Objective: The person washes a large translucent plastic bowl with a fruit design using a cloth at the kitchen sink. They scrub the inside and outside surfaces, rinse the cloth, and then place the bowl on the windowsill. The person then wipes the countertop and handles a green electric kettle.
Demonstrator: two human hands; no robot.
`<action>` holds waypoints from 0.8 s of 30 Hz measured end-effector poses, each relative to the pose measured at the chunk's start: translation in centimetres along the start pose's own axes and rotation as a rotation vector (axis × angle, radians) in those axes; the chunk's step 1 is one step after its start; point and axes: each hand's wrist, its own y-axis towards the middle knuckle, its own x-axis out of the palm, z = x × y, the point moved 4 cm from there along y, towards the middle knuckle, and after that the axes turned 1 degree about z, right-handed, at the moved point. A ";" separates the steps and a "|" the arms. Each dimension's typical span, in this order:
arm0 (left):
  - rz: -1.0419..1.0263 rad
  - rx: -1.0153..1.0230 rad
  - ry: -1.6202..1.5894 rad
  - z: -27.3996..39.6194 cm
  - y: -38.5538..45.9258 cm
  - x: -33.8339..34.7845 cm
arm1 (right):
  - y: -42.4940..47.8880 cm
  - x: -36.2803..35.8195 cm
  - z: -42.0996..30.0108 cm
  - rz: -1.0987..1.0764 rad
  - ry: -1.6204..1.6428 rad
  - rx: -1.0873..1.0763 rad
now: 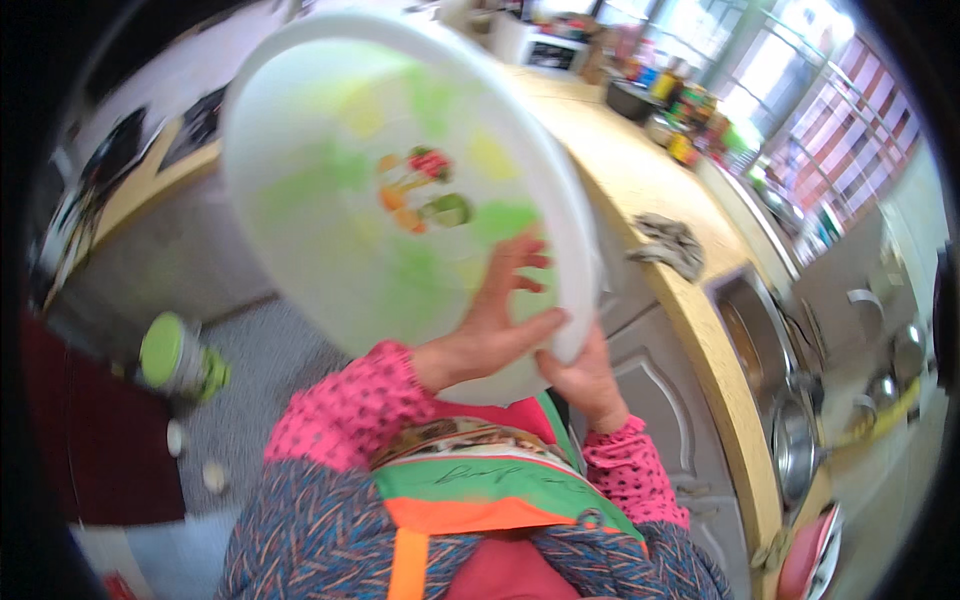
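Note:
A large whitish plastic basin (300, 135), printed with green and yellow patches and a fruit picture, is tilted up in front of my body with its inside facing me. My right hand (592, 379) grips its rim at the lower right, the thumb bent over the edge. Against the inner wall lies my left hand (491, 315), fingers spread and thumb reaching to the rim near the right hand. Between its fingers I see no object. Motion blurs both the basin and the hands.
A wooden-edged counter (592, 142) runs along the right, bearing a crumpled grey cloth (667, 244), a sink (750, 337) and a metal pan (795, 446). Jars and bottles (675, 105) stand by the window. On the floor at left is a green-lidded container (169, 352).

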 end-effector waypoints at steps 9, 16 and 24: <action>0.150 -0.267 -0.429 4.9 1.5 -2.7 | 1.4 2.5 -5.8 -0.017 -0.207 -0.417; 0.297 -0.156 -0.330 8.9 -0.3 -4.7 | 1.3 4.5 -7.1 -0.120 -0.315 -0.500; 0.292 -0.221 -0.327 6.6 -2.9 -6.3 | 0.3 5.8 -6.0 -0.069 -0.369 -0.493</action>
